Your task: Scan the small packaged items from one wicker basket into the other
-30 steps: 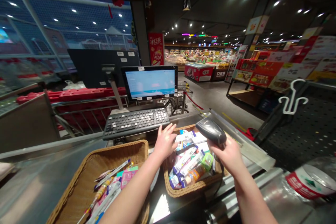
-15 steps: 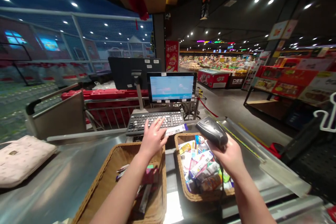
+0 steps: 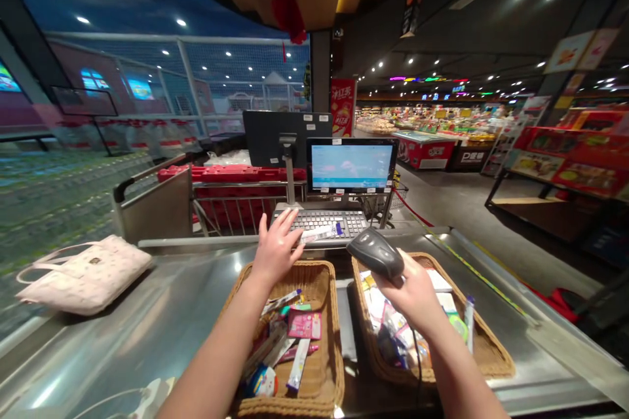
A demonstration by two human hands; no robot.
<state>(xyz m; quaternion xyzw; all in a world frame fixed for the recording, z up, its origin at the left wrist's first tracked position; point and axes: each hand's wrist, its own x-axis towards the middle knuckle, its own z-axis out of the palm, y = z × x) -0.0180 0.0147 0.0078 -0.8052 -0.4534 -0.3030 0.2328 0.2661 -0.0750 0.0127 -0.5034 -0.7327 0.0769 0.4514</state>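
My left hand (image 3: pixel 279 247) is above the near edge of the keyboard (image 3: pixel 351 217), fingers partly spread. A slim white packet with a purple end (image 3: pixel 319 233) sticks out to the right from between its thumb and fingers. My right hand (image 3: pixel 415 288) is wrapped round the handle of a black barcode scanner (image 3: pixel 376 253), whose head points left. Its cable hangs down over the right wicker basket (image 3: pixel 496 360), which holds many small packaged goods. Below my left forearm, the left wicker basket (image 3: pixel 327 288) contains several items, among them a pink packet (image 3: pixel 304 324).
A lit monitor (image 3: pixel 351 167) stands behind the keyboard, with a second screen turned away (image 3: pixel 265 137). On the steel counter (image 3: pixel 181 314) lies a pale pink handbag (image 3: pixel 91 275) at left. A metal trolley (image 3: pixel 236 203) stands behind the counter.
The view has swung left, so the scene shifts right. My left hand and the packet have moved left across the keyboard. The scanner has moved left relative to the right basket.
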